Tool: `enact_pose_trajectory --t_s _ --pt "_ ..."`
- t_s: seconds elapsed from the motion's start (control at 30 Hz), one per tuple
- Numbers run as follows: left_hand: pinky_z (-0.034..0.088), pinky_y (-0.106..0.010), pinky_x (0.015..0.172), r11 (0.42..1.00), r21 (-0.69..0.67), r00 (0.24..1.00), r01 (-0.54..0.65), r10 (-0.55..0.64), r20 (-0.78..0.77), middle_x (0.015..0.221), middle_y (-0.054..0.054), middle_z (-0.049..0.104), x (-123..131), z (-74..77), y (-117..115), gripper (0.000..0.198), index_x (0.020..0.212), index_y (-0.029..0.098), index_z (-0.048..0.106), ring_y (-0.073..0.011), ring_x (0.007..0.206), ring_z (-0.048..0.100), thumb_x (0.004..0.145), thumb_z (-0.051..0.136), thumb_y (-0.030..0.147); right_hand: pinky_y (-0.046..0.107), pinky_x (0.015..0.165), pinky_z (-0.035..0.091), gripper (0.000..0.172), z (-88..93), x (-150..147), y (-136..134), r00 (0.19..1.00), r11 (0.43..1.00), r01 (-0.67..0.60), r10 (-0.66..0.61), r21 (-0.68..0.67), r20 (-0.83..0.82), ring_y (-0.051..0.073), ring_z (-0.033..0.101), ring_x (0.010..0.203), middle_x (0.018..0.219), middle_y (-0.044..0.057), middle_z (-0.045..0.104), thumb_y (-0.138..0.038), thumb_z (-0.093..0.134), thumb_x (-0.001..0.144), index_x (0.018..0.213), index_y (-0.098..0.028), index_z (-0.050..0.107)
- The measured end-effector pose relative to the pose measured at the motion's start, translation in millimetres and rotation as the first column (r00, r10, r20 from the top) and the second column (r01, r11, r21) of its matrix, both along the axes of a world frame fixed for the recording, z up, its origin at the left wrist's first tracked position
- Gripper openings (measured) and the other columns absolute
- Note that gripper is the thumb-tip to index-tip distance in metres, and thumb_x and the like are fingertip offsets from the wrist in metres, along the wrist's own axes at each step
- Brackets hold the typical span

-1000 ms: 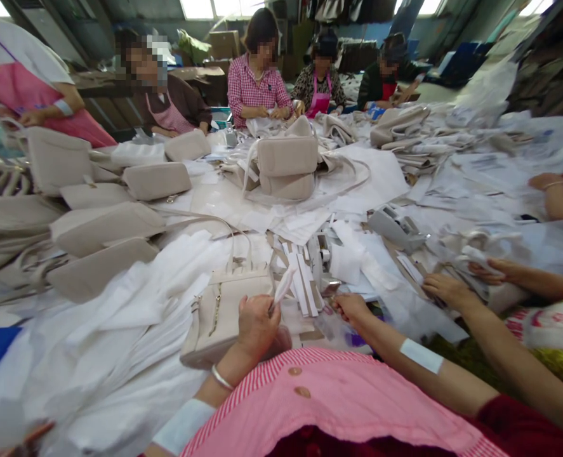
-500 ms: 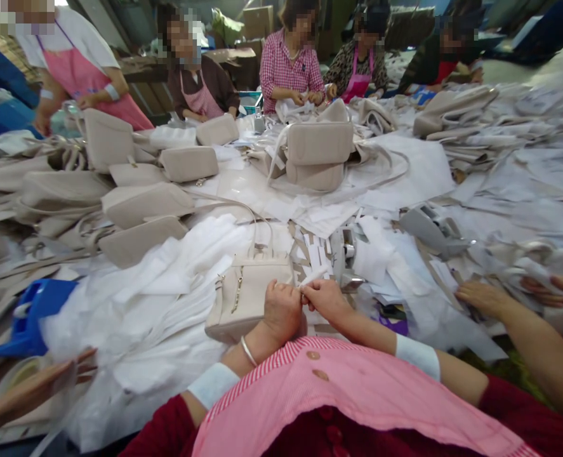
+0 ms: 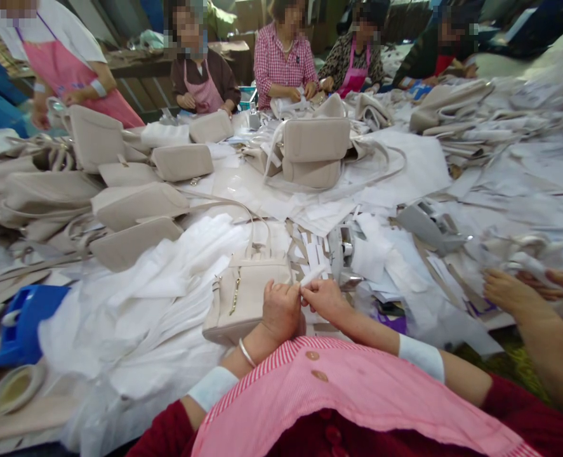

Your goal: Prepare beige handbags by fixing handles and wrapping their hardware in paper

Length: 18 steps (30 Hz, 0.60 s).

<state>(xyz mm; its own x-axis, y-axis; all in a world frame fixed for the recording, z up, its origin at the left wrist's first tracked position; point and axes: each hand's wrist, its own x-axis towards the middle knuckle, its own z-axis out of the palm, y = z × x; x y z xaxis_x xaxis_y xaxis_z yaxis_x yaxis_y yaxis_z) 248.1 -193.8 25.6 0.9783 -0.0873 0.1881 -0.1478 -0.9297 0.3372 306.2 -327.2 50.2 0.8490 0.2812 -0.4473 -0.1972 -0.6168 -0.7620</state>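
A cream handbag (image 3: 247,298) with a gold zip stands on the table in front of me, its thin handles upright at the back. My left hand (image 3: 282,311) is closed at the bag's right side, fingers curled on a thin white strip (image 3: 313,275). My right hand (image 3: 326,301) pinches the same strip just beside it, fingertips nearly touching the left hand. The strip looks like rolled paper or foam; its lower end is hidden by my fingers. Right behind my right hand stands a grey tape dispenser (image 3: 345,251).
White wrapping sheets (image 3: 167,298) spread left of the bag, by a blue tape dispenser (image 3: 28,317) and a tape roll (image 3: 14,388). Beige bags (image 3: 138,206) pile up at left, another bag (image 3: 315,149) stands ahead. A co-worker's hands (image 3: 514,289) work at right; several people stand opposite.
My hands hold nearly the same pose at the strip. At lower left a co-worker's hand has left the view, uncovering the tape roll. The co-worker's hand at right has moved further right.
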Motion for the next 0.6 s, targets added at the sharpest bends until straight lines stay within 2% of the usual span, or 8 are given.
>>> enact_pose_trajectory --t_s 0.17,0.3,0.4,0.53,0.6 --pt "0.041 -0.043 0.092 0.991 -0.114 0.996 -0.066 0.06 -0.059 0.084 -0.008 0.071 1.9 -1.0 1.3 0.021 0.1 0.015 0.068 -0.0236 0.084 0.063 0.09 0.05 0.019 0.025 0.059 0.04 0.022 10.4 -9.7 -1.8 0.976 0.996 -0.089 0.092 -0.026 0.196 0.015 0.061 0.061 0.065 0.002 0.07 -0.022 0.056 0.081 0.065 -0.019 0.07" --pt "0.045 -0.033 0.075 0.942 -0.276 0.969 -0.19 0.134 -0.207 0.079 -0.008 0.071 5.7 2.1 1.3 0.02 0.082 0.016 0.07 -0.0207 0.077 0.064 0.087 0.051 0.018 0.028 0.066 0.042 0.018 3.0 -16.2 -2.3 0.95 0.996 -0.085 0.084 -0.01 0.3 0.018 0.064 0.071 0.076 0.004 0.074 -0.022 0.057 0.083 0.076 -0.022 0.073" --pt "0.046 -0.029 0.071 0.834 -0.467 0.935 -0.293 0.148 -0.323 0.082 -0.007 0.073 8.7 3.2 2.4 0.021 0.085 0.016 0.072 -0.0187 0.076 0.065 0.086 0.051 0.019 0.029 0.069 0.044 0.015 -6.3 -16.4 -1.5 0.959 0.998 -0.05 0.038 0.036 0.281 0.019 0.065 0.073 0.079 0.004 0.074 -0.022 0.057 0.082 0.078 -0.021 0.071" --pt "0.047 -0.027 0.068 0.624 -0.687 0.897 -0.372 0.051 -0.44 0.081 -0.006 0.074 10.6 1.5 6.4 0.023 0.089 0.014 0.074 -0.0175 0.073 0.064 0.085 0.053 0.025 0.028 0.064 0.044 0.008 -14.7 -11.9 0.5 0.977 0.993 0.098 -0.109 0.071 0.183 0.017 0.065 0.066 0.069 0.004 0.07 -0.025 0.062 0.078 0.074 -0.018 0.063" --pt "0.047 -0.027 0.065 0.509 -0.759 0.877 -0.405 -0.019 -0.48 0.079 -0.006 0.073 10.3 0.8 9.3 0.024 0.089 0.013 0.073 -0.0171 0.07 0.063 0.083 0.056 0.029 0.027 0.062 0.044 0.01 -17.5 -9.0 0.8 0.98 0.988 0.121 -0.133 0.094 0.146 0.017 0.064 0.064 0.066 0.003 0.069 -0.028 0.063 0.077 0.075 -0.018 0.06"
